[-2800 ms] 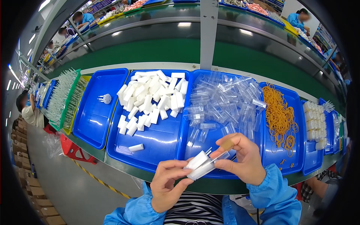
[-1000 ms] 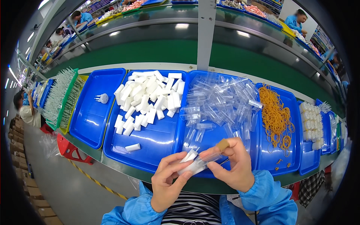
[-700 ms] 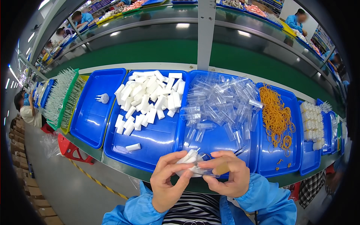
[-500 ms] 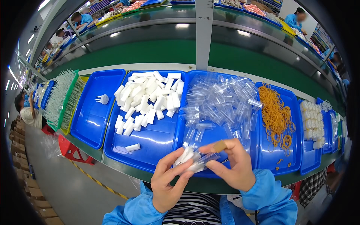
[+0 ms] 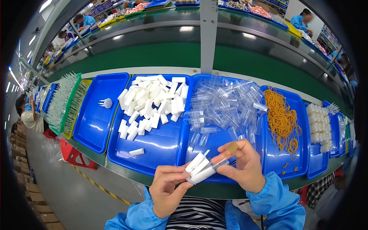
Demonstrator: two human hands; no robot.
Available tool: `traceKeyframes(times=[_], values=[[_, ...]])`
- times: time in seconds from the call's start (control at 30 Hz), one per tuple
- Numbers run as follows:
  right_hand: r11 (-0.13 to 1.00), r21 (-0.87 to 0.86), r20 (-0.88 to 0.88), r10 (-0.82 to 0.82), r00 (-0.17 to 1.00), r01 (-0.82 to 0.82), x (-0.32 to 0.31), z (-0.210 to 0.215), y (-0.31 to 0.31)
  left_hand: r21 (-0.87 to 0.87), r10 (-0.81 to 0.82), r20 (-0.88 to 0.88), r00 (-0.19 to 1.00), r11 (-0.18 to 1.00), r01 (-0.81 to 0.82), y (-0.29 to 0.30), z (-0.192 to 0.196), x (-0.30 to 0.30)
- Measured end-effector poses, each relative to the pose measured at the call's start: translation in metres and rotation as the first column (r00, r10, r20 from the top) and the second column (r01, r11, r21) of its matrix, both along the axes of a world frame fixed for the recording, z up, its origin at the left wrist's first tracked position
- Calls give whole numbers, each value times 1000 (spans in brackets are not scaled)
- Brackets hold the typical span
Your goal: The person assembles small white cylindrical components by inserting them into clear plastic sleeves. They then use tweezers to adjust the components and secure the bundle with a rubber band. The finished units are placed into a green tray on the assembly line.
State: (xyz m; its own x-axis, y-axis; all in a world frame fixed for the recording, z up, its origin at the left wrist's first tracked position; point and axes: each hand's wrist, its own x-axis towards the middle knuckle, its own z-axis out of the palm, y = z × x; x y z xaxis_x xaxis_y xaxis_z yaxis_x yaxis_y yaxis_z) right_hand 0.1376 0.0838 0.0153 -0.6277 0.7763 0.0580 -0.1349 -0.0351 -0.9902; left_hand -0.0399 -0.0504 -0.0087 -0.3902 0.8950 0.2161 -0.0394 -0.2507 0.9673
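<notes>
My left hand [image 5: 167, 189] is closed around a small bundle of white plastic pieces [image 5: 199, 168], held just past the near edge of the trays. A thin pale tip sticks up from one of the pieces. With thumb and fingers, my right hand [image 5: 247, 168] grips a clear plastic sleeve [image 5: 219, 164] at the bundle's right end. How far the sleeve covers the pieces is hard to make out. A tan cover [image 5: 232, 147] wraps one of my right fingertips. Beyond my hands lie a tray of white pieces [image 5: 153, 101] and a tray of clear sleeves [image 5: 230, 103].
Orange rubber bands [image 5: 281, 115] fill a blue tray on the right, with stacked white parts [image 5: 319, 124] beyond. At left are a blue tray [image 5: 92, 130] with one small spiky piece [image 5: 105, 103] and a green rack of clear bristly parts [image 5: 63, 101]. A metal post [image 5: 208, 38] rises behind.
My right hand has shifted slightly right and up, and the bundle has turned so its white pieces show more plainly. Both hands keep their grip.
</notes>
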Motion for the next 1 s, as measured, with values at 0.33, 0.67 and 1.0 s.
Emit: traceKeyframes(times=[0.33,0.67,1.0], values=[[964,246,108,71,992,-96,3,-3,-6,30,-78,141,987,997,74,5,8,4],[924,350,135,114,984,-155,8,-4,-2,-43,-277,55,959,959,279,5,0,-13],[912,394,155,61,986,-118,8,-7,-13,-39,-383,176,907,918,395,15,1,-10]])
